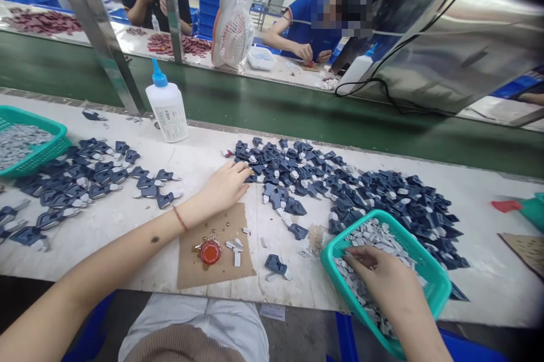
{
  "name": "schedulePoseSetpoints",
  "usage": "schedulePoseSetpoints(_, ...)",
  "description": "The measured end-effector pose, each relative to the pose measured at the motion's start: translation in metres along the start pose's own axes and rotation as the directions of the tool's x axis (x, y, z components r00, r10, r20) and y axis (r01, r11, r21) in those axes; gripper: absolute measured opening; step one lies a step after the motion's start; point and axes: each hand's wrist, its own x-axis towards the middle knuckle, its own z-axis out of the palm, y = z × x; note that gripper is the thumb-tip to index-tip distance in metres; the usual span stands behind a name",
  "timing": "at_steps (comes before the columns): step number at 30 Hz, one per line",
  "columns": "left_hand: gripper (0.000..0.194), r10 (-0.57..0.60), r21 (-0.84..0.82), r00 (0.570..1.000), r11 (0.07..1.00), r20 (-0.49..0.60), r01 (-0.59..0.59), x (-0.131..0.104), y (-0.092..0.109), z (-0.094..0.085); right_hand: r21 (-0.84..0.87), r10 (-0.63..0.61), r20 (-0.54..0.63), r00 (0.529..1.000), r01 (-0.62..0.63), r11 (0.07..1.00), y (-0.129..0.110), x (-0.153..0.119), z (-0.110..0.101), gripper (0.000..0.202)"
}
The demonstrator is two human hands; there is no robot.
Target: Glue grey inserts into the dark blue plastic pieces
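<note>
My left hand (227, 185) reaches over the left edge of a heap of dark blue plastic parts (297, 166), its fingers stretched out and their tips touching the parts. My right hand (386, 277) is inside a green plastic basket (440, 294) of small light grey pieces (376, 234). Its fingers are curled and pinched among the pieces; what they hold is hidden. Between my arms, a brown cardboard piece (191, 271) bears a red cap (210, 252) with wet spots around it, plus a few loose pale pieces (237, 251). One dark blue part (276, 264) lies to its right.
A white bottle with a blue nozzle (168, 110) stands at the table's back. At left are spread blue parts with pale tabs (93, 175) and another green basket (55, 149). Two people work across the green divider (212, 98). Black cables (382, 81) hang at right.
</note>
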Motion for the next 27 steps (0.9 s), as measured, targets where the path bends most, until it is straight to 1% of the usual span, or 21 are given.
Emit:
schedulePoseSetpoints(3,0.018,0.033,-0.016,0.999,0.999,0.025,-0.033,0.022,-0.001,0.014,0.050,-0.008,-0.045,0.999,0.011,0.999,0.003,-0.006,0.000,0.025)
schedulePoseSetpoints(5,0.015,0.031,-0.050,0.999,0.998,0.031,-0.030,0.026,-0.001,0.019,0.083,-0.014,-0.065,0.998,0.019,0.996,0.006,-0.008,0.001,0.026)
schedulePoseSetpoints(7,0.014,0.017,-0.109,0.999,0.994,0.031,-0.014,0.024,0.000,0.018,0.118,-0.021,-0.079,0.997,0.031,0.993,0.008,-0.009,0.001,0.025)
schedulePoseSetpoints(10,0.012,-0.028,-0.243,0.999,0.969,0.025,0.033,0.014,0.004,0.009,0.181,-0.035,-0.095,0.995,0.052,0.982,0.010,-0.012,0.001,0.024)
schedulePoseSetpoints(12,0.014,-0.080,-0.364,0.996,0.928,0.031,0.086,0.005,0.008,-0.001,0.240,-0.055,-0.101,0.993,0.078,0.968,0.009,-0.018,-0.001,0.026)
schedulePoseSetpoints(14,0.015,-0.132,-0.474,0.989,0.869,0.061,0.145,-0.006,0.015,-0.012,0.378,-0.080,-0.154,0.985,0.134,0.916,0.003,-0.027,-0.003,0.026)
schedulePoseSetpoints(15,0.015,-0.155,-0.541,0.983,0.822,0.093,0.181,-0.012,0.020,-0.018,0.466,-0.088,-0.196,0.977,0.172,0.868,-0.001,-0.033,-0.004,0.024)
schedulePoseSetpoints(16,0.015,-0.181,-0.638,0.973,0.734,0.146,0.232,-0.018,0.025,-0.023,0.551,-0.092,-0.245,0.965,0.217,0.805,-0.007,-0.040,-0.004,0.021)
schedulePoseSetpoints(17,0.016,-0.203,-0.749,0.954,0.590,0.221,0.299,-0.025,0.031,-0.028,0.623,-0.099,-0.293,0.951,0.269,0.735,-0.014,-0.047,-0.003,0.017)
schedulePoseSetpoints(18,0.018,-0.214,-0.843,0.926,0.387,0.312,0.373,-0.033,0.038,-0.033,0.672,-0.116,-0.333,0.936,0.322,0.667,-0.023,-0.054,-0.002,0.013)
schedulePoseSetpoints(19,0.022,-0.206,-0.886,0.890,0.147,0.407,0.440,-0.040,0.045,-0.037,0.700,-0.149,-0.364,0.920,0.375,0.608,-0.032,-0.061,0.000,0.010)
schedulePoseSetpoints(20,0.026,-0.184,-0.870,0.851,-0.085,0.493,0.486,-0.048,0.053,-0.040,0.718,-0.193,-0.386,0.902,0.425,0.551,-0.042,-0.068,0.002,0.008)
schedulePoseSetpoints(21,0.028,-0.154,-0.819,0.816,-0.261,0.557,0.510,-0.056,0.061,-0.043,0.728,-0.237,-0.402,0.884,0.466,0.503,-0.052,-0.075,0.004,0.008)
schedulePoseSetpoints(22,0.029,-0.127,-0.771,0.792,-0.365,0.597,0.522,-0.063,0.069,-0.045,0.730,-0.280,-0.415,0.866,0.500,0.466,-0.062,-0.080,0.007,0.010)
schedulePoseSetpoints(23,0.028,-0.099,-0.731,0.778,-0.431,0.621,0.528,-0.069,0.076,-0.046,0.724,-0.322,-0.420,0.848,0.527,0.444,-0.072,-0.086,0.009,0.012)
schedulePoseSetpoints(25,0.022,-0.056,-0.685,0.775,-0.509,0.630,0.521,-0.081,0.089,-0.046,0.694,-0.410,-0.424,0.807,0.581,0.426,-0.087,-0.093,0.014,0.015)
schedulePoseSetpoints(27,0.017,-0.059,-0.674,0.789,-0.562,0.611,0.480,-0.089,0.097,-0.043,0.657,-0.502,-0.423,0.755,0.637,0.404,-0.097,-0.097,0.020,0.019)
